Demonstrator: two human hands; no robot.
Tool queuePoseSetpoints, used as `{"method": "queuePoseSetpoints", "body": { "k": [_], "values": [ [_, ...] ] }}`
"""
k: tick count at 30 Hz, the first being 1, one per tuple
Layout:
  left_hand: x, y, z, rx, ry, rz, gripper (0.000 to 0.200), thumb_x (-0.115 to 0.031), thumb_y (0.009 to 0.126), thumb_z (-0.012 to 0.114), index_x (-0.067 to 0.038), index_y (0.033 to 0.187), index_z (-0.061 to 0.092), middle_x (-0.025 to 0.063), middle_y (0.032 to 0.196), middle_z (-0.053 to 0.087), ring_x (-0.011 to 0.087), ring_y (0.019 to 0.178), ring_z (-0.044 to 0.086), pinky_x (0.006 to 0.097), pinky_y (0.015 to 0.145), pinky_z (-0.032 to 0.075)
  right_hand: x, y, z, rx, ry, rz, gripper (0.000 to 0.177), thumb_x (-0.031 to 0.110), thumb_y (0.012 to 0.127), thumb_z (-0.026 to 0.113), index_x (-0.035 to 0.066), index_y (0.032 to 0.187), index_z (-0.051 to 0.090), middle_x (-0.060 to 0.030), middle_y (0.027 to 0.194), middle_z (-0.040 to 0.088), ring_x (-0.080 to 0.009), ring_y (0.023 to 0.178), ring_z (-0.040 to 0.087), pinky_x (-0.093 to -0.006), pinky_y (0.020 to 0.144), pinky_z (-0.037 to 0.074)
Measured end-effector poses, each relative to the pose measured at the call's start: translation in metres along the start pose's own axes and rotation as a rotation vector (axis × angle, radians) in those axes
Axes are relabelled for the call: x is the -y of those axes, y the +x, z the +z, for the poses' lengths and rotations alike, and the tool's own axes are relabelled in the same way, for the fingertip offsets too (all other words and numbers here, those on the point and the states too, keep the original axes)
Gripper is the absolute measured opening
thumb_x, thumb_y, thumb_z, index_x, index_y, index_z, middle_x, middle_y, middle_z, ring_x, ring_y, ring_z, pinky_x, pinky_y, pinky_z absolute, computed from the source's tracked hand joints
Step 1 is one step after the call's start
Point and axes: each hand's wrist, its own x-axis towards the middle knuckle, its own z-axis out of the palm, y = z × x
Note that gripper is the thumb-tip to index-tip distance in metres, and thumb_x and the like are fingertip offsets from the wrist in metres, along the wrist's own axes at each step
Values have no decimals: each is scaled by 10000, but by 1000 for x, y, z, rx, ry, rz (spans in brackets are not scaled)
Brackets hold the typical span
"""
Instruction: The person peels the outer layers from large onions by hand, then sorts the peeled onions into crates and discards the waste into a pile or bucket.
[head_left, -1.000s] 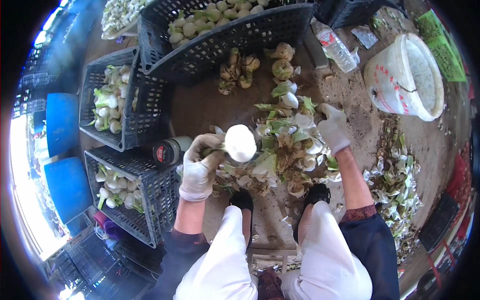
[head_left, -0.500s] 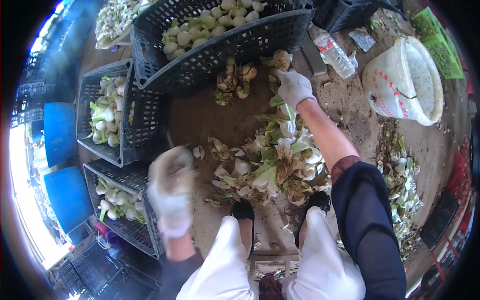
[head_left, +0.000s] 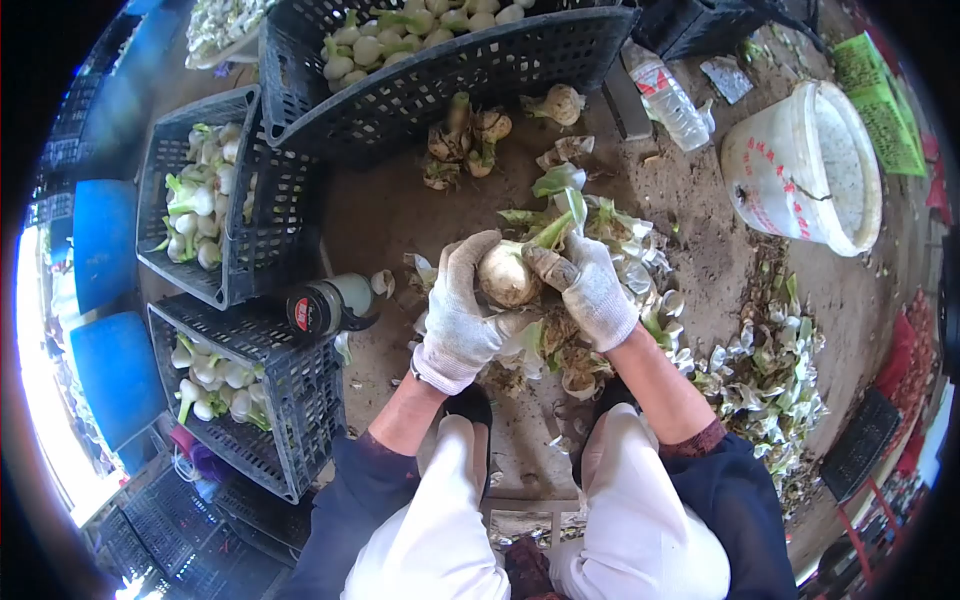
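Cupping the dirty bulb (head_left: 505,278) with left hand (head_left: 455,320) and right hand (head_left: 592,290), both grips closed on its seemingly firm, light body below the brittle-looking stalk (head_left: 555,232).

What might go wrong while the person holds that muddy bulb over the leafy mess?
The bulb, gripped by the left hand and right hand, might slip and drop into the peelings. The jar lying nearby could get knocked and roll. Scraps by the shoes may be slippery.
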Motion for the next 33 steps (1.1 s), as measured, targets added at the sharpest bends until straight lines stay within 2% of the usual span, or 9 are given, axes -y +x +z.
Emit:
{"method": "queuePoseSetpoints", "body": {
  "k": [5, 8, 15, 17, 19, 22, 24, 29, 33],
  "values": [
    [-6, -3, 4, 10, -411, -199, 880, -254, 555, 903, -12, 1272, 454, 113, 1176, 560, 212, 1072, 568, 339, 952, 466, 13, -2, -10, 100, 10, 30, 336, 277, 877, 670, -34, 996, 627, -40, 855, 635, -97, 785, 557, -282, 700, 473],
    [-13, -4, 5, 29, 132, 70, 908, -260, 565, 908, -9, 1291, 424, 95, 1188, 560, 190, 1084, 561, 323, 959, 466, 20, -5, -13, 82, -72, 46, 303, 256, 885, 662, -20, 1004, 632, -34, 856, 633, -87, 783, 554, -271, 687, 470],
    [-11, -5, 5, 113, -741, -360, 675, -387, 741, 794, -45, 1232, 482, 100, 1137, 579, 175, 995, 585, 320, 881, 494, 19, -16, -29, 269, -8, 177, 245, 214, 894, 637, 10, 1028, 644, -4, 770, 621, -100, 654, 564, -290, 599, 479],
    [-2, -9, -2, 162, -1285, -767, 630, -568, 829, 628, -82, 1214, 518, 78, 1120, 601, 201, 983, 598, 336, 848, 505, -15, -15, -31, 299, -25, -35, 229, 211, 893, 632, 21, 1021, 652, 11, 734, 622, -131, 609, 577, -318, 560, 481],
    [-5, -10, 1, 152, -1181, -804, 658, -667, 864, 477, -110, 1209, 539, 62, 1099, 620, 222, 975, 603, 354, 826, 508, -22, -17, -33, 176, -600, -536, 232, 214, 882, 645, 22, 1011, 658, 12, 736, 636, -139, 631, 594, -331, 568, 485],
    [-12, -7, 5, 14, -1145, -1047, 616, -635, 878, 493, -118, 1211, 534, 59, 1050, 627, 207, 939, 607, 366, 784, 516, -14, -22, -26, 170, -294, -321, 228, 161, 853, 659, 23, 1034, 661, -3, 830, 664, -132, 718, 608, -309, 650, 507],
    [-3, -5, 9, 257, -930, -688, 641, -686, 871, 452, -118, 1150, 558, 61, 996, 642, 227, 883, 639, 349, 684, 535, -14, -25, -24, 105, 94, -32, 248, 44, 847, 621, 25, 1091, 656, -19, 920, 670, -102, 805, 596, -270, 730, 505],
    [13, 0, 19, -83, -913, -683, 590, -622, 904, 469, -74, 1088, 583, 67, 945, 648, 179, 830, 642, 323, 730, 549, -2, -28, -23, 168, -25, -85, 259, -1, 832, 613, 15, 1086, 665, -10, 929, 674, -62, 829, 570, -251, 744, 493],
    [25, 7, 25, -172, -848, -695, 501, -520, 944, 493, -40, 1054, 586, 59, 841, 646, 141, 683, 610, 281, 610, 523, -10, -38, -30, 273, 278, 207, 266, -4, 782, 648, 12, 1045, 682, -28, 930, 682, -87, 793, 599, -239, 713, 494]
  ]
}}
